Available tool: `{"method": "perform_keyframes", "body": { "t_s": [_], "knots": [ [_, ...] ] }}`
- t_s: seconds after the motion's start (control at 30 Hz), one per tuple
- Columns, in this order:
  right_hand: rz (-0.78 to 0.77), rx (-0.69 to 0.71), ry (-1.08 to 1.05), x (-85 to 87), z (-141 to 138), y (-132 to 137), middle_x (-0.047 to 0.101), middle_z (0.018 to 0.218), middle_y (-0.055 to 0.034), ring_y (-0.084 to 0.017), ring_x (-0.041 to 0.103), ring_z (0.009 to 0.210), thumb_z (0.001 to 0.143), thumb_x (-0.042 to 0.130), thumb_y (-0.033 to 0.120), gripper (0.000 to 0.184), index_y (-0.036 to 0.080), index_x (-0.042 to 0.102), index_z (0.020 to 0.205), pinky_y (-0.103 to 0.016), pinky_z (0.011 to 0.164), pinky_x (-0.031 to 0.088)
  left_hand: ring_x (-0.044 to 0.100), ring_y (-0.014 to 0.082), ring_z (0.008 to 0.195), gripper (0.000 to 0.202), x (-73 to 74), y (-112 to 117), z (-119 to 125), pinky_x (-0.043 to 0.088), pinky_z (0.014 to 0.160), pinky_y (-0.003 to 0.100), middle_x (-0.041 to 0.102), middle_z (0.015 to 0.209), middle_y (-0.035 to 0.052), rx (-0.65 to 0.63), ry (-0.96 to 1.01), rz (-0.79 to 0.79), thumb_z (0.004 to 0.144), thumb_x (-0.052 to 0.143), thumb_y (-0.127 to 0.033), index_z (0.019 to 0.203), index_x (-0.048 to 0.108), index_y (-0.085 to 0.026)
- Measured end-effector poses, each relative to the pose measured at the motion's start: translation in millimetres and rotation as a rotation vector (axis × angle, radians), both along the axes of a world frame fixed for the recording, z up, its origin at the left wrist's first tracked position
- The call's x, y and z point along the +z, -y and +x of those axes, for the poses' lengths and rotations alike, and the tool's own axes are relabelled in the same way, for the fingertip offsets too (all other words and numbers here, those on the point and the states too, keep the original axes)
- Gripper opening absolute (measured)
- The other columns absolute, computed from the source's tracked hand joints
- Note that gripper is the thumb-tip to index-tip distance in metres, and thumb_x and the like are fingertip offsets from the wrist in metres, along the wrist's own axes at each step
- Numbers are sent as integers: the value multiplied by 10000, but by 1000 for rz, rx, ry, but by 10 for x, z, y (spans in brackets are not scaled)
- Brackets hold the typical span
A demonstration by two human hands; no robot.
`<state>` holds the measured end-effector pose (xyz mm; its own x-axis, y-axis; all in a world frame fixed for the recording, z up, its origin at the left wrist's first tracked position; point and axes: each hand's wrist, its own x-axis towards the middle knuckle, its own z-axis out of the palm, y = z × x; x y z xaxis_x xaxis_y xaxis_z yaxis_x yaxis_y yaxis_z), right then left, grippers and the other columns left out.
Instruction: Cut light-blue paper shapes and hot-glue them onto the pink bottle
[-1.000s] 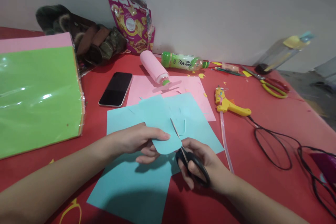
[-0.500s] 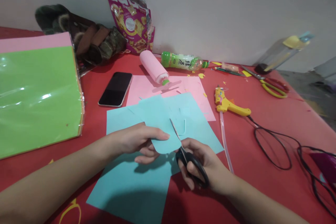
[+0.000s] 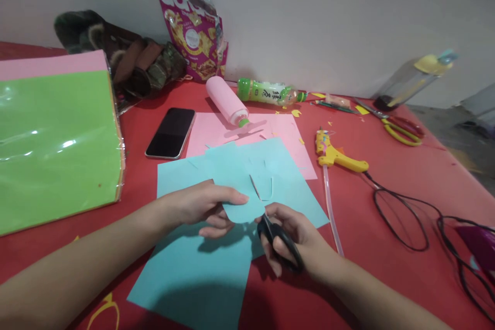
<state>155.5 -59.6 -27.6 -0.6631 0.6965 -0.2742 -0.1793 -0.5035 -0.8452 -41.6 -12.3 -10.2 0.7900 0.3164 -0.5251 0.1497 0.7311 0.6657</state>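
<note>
Near the front edge of a red worktop (image 3: 406, 178), roughly midway along it, a person's two bare hands work over light-blue paper sheets (image 3: 193, 278). The left hand (image 3: 211, 206) pinches a round-cornered light-blue paper piece (image 3: 243, 213), thumb on top and the other fingers curled below, just above the sheets; its far end blends into the blue behind it, so its full outline cannot be told. The right hand (image 3: 296, 229) holds black-handled scissors (image 3: 286, 242), thumb and fingers around the handles. One thin blade shows just past the left thumb; how far apart the blades stand cannot be told. The step in hand looks like trimming the edge near the rounded corner, and the next move seems to call for a firm left pinch, with the paper turned a little to let the cut follow its curve and the thumb kept clear of the blade. Toward the far edge, a pink-wrapped bottle (image 3: 226, 100) lies partly on a pink sheet (image 3: 204, 134), with a smartphone (image 3: 172, 133) to the left. Toward the right edge lies a yellow glue gun (image 3: 340, 159); near the far right corner are scissors with yellow and red handles (image 3: 402, 139). On the left edge lies a clear-sleeved pack of green and pink paper (image 3: 58, 149)
</note>
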Motion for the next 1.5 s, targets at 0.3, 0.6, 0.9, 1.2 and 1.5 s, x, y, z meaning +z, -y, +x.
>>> {"method": "perform_keyframes", "body": {
  "t_s": [0.3, 0.6, 0.9, 1.2, 1.5],
  "knots": [
    [-7, 24, -74, -46, 28, 3, 466, 594, 57, -51, 451, 416, 732, 558, 491, 399, 190, 411, 949, -148, 354, 365, 294, 69, 236, 440, -97, -128, -70, 201, 305, 218, 237, 272, -60, 76, 99, 24, 691, 521, -400, 361, 346, -168],
    [24, -93, -28, -30, -4, 0, 468, 626, 50, -58, 458, 450, 718, 571, 496, 414, 200, 413, 961, -159, 373, 366, 255, 64, 240, 416, -195, -168, 4, 203, 314, 203, 221, 282, -67, 352, 42, 19, 724, 449, -375, 390, 300, -177],
    [182, -462, 133, -14, -16, -78, 520, 764, 26, -150, 554, 828, 668, 686, 252, 396, 251, 366, 902, -277, 673, 456, 259, 65, 237, 356, -68, 19, 112, 169, 304, 205, 259, 265, -74, -67, -125, -63, 602, 561, -324, 357, 347, -179],
    [144, -387, 147, 44, -86, -56, 465, 604, 90, -44, 418, 479, 547, 742, 169, 426, 210, 387, 779, -164, 451, 335, 221, 58, 206, 276, -104, 175, 289, 186, 230, 174, 252, 260, -78, -278, 37, -106, 590, 499, -239, 370, 343, -182],
    [206, -426, 197, 17, -69, -62, 451, 555, 96, -48, 387, 460, 572, 682, 152, 370, 208, 377, 775, -164, 441, 303, 232, 60, 212, 279, -129, 198, 336, 201, 248, 182, 258, 277, -83, -221, 47, 15, 614, 504, -277, 399, 358, -176]
  ]
}}
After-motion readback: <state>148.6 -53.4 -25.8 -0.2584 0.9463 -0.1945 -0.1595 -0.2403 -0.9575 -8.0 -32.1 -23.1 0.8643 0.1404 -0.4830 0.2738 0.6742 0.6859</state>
